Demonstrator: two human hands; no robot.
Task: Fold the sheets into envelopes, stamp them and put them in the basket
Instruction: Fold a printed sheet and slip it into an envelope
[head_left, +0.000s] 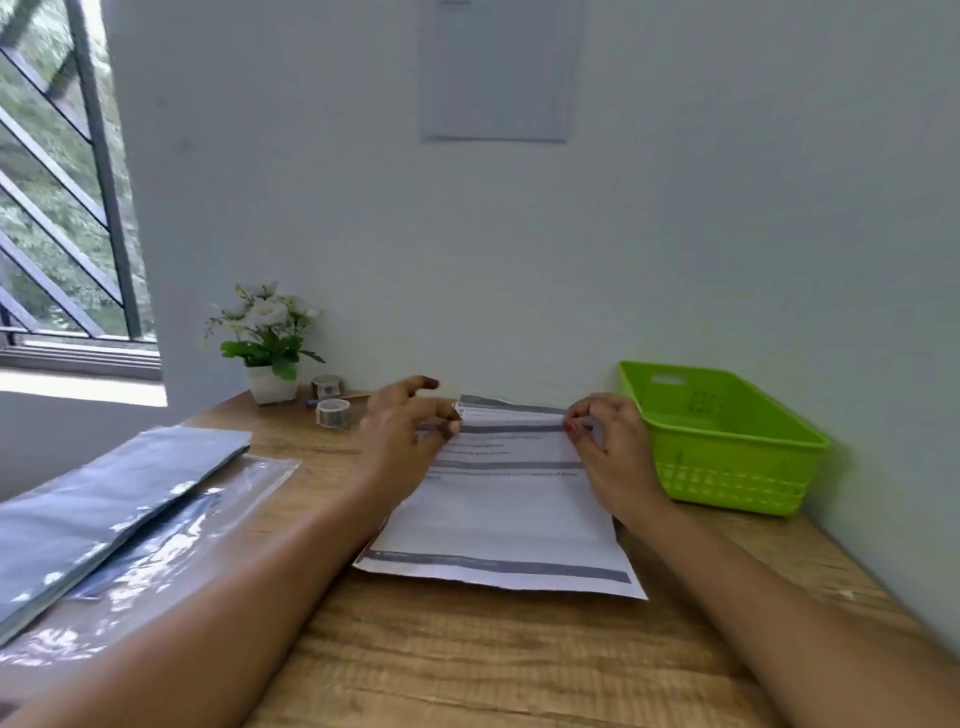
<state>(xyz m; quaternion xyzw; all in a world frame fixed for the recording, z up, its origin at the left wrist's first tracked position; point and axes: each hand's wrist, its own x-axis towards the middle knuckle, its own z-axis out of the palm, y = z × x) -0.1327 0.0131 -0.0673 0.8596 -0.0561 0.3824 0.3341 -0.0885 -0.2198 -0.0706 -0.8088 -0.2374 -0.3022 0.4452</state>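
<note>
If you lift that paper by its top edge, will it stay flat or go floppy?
Probably floppy: the paper is a thin sheet that curls where the left hand and right hand pinch its far edge. It looks light, and would likely slide on the table.

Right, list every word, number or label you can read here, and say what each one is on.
No text here is legible.
Printed sheet: several lines of print between grey bars, too blurred to read.
Paper on the wall: faint heading at its top, too small to read.
Nearer sticker roll: printed marks, too small to read.
Green basket: no label shows.
</note>
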